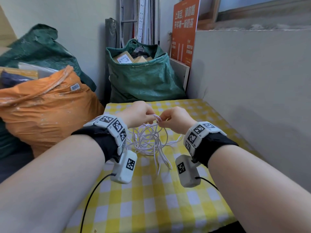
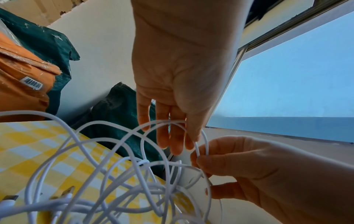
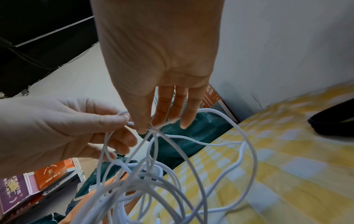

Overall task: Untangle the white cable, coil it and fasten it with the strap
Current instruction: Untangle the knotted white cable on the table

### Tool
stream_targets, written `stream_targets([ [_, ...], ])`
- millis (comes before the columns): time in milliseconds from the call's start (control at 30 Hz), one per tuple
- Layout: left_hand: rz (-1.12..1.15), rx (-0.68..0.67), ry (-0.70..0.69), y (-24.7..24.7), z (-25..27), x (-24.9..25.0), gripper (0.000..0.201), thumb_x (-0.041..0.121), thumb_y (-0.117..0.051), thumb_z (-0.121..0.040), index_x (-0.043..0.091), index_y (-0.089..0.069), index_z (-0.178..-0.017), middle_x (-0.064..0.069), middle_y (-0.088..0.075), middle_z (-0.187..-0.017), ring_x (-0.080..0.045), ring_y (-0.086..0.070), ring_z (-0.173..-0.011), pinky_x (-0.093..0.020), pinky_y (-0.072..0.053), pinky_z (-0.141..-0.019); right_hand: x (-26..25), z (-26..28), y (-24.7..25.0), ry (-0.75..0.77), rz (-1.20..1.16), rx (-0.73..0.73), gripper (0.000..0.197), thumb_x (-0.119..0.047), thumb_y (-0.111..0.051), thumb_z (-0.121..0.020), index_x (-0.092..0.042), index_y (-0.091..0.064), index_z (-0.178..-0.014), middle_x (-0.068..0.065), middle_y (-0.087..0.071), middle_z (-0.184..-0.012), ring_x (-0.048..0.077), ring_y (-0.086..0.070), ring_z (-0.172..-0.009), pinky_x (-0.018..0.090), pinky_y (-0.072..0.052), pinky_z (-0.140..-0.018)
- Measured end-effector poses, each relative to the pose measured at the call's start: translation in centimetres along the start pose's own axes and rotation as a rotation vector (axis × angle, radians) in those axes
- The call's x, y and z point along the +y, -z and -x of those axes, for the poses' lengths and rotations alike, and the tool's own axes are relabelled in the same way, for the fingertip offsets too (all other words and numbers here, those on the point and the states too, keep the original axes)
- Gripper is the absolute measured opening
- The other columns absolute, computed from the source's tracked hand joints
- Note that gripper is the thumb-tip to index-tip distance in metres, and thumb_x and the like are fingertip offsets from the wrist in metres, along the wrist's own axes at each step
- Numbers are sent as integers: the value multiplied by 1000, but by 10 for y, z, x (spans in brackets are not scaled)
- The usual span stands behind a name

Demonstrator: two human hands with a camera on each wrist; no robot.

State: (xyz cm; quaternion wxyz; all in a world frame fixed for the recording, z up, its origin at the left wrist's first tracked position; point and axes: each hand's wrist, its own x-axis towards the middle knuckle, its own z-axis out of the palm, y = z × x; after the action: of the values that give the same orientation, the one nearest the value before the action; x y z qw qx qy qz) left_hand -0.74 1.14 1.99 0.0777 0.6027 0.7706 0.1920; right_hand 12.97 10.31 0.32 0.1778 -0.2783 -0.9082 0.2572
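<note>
The white cable [image 1: 148,140] lies in a loose tangle on the yellow checked table [image 1: 151,199], with loops lifted up to my hands. My left hand [image 1: 150,117] pinches a small loop at the top of the tangle. My right hand [image 1: 164,121] pinches a strand right beside it, fingertips almost touching the left's. In the left wrist view the right hand [image 2: 201,163] grips two strands under the left hand [image 2: 178,139]. The right wrist view shows the right hand [image 3: 145,125] and left hand [image 3: 122,121] on the cable [image 3: 172,174]. Two connector ends [image 2: 9,198] lie on the cloth. No strap is visible.
An orange sack [image 1: 47,115] stands against the table's left side and a green sack [image 1: 143,78] of parcels behind its far edge. A grey board [image 1: 252,81] walls the right side. An orange sign [image 1: 184,27] leans at the back.
</note>
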Motion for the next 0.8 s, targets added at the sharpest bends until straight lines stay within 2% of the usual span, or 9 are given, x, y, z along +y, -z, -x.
stream_targets([
  [67,36,36,-6,2,-2,-1,22,27,-58,-91,13,-75,-91,-10,-71,-87,-26,-64,-80,-35,-50,-69,0,-4,-1,-21,-44,57,10,-23,-72,-80,-14,-73,-82,-9,-54,-60,7,-48,-58,25,-44,-59],
  [133,74,75,-1,5,-2,0,23,27,-58,-92,11,-74,-93,-10,-71,-90,-28,-64,-84,-38,-52,-76,0,-6,0,-39,-149,131,18,-29,-72,-81,-18,-67,-67,-8,-54,-57,9,-49,-57,29,-50,-65],
  [200,26,121,15,9,-2,1,23,26,-57,-92,9,-73,-94,-9,-70,-91,-25,-61,-84,-34,-47,-76,-2,-8,3,-49,-241,214,25,-31,-70,-82,-22,-60,-60,-8,-58,-57,8,-49,-53,29,-50,-63],
  [333,-72,189,104,18,-5,-7,22,22,-53,-93,13,-73,-90,-7,-71,-92,-21,-59,-78,-30,-46,-72,-4,-8,20,-70,-192,281,24,-31,-68,-82,-20,-60,-63,-8,-56,-53,4,-47,-48,21,-40,-52],
  [400,-78,231,178,23,-4,-14,25,17,-50,-94,10,-73,-90,-7,-70,-90,-22,-58,-75,-30,-46,-71,1,-7,30,-115,-122,294,19,-31,-69,-81,-16,-64,-70,-7,-53,-55,9,-49,-56,22,-38,-53],
  [500,-120,281,310,29,-3,-32,25,13,-49,-92,8,-73,-89,-12,-70,-93,-30,-64,-86,-37,-53,-79,14,-2,42,-211,-82,330,17,-30,-66,-81,-16,-64,-72,-6,-53,-57,15,-52,-66,24,-37,-60],
  [633,-196,296,452,29,-1,-45,25,14,-47,-91,6,-69,-100,-10,-64,-91,-26,-55,-79,-30,-47,-72,20,2,45,-316,-45,391,36,-40,-56,-83,-9,-62,-67,3,-53,-59,22,-51,-66,29,-40,-60],
  [733,-115,357,384,28,-1,-31,21,10,-54,-87,7,-66,-103,-11,-62,-92,-29,-57,-83,-32,-45,-71,10,2,45,-340,-184,330,51,-41,-41,-93,-6,-62,-62,2,-54,-56,25,-54,-59,34,-51,-65],
  [800,38,498,296,26,3,-10,26,13,-65,-80,12,-57,-104,-9,-54,-96,-26,-53,-82,-30,-39,-67,-1,1,46,-327,-393,258,53,-39,-35,-98,-9,-55,-59,5,-50,-56,23,-49,-49,30,-50,-54],
])
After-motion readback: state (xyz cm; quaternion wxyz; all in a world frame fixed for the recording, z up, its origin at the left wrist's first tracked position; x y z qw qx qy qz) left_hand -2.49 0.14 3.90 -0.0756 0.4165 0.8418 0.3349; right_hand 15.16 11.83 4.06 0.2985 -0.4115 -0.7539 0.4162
